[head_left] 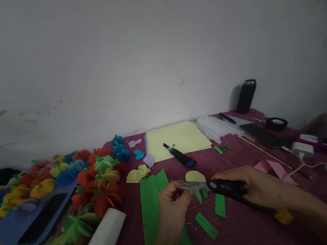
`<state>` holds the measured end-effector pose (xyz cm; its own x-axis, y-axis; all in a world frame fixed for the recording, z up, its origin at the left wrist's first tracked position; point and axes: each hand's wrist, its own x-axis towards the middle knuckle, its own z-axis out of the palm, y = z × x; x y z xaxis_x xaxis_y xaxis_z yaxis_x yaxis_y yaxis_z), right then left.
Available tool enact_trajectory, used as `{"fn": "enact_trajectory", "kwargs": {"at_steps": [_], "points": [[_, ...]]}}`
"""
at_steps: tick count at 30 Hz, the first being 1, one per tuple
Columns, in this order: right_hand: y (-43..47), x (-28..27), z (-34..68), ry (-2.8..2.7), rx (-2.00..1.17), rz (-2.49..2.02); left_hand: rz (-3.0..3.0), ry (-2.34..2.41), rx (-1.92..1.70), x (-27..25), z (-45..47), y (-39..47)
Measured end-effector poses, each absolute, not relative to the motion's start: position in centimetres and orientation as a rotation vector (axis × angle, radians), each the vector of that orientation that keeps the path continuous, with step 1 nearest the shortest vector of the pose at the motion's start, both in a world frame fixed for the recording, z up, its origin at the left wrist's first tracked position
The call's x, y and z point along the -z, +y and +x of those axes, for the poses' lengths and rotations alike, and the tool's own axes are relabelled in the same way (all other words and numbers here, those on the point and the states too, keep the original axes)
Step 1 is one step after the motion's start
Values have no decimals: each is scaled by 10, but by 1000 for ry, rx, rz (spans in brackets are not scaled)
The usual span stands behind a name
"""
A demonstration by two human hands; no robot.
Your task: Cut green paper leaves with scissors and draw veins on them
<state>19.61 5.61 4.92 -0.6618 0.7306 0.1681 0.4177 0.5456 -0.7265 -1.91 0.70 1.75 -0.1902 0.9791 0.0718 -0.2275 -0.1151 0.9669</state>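
At lower centre of the frame the left hand [172, 209] is pinched shut at the tip of the scissors [207, 185], apparently on a small green scrap, though that is too dim to confirm. The scissors lie nearly level, long axis running left to right, blades toward the left hand and black handles gripped in the right hand [252, 188]. Just below the blades, cut green strips [206, 225] lie on the maroon worktop [251, 233], with a long green paper sheet [152, 208] left of them.
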Motion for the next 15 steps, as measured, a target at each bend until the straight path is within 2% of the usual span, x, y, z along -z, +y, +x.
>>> {"fn": "enact_trajectory", "kwargs": {"at_steps": [8,15], "points": [[56,-48,198,-2377,-855,-908,1021,1117,-1505,-19,-19,8],[57,-45,196,-2285,-972,-912,1008,1104,-1502,-17,-20,7]]}}
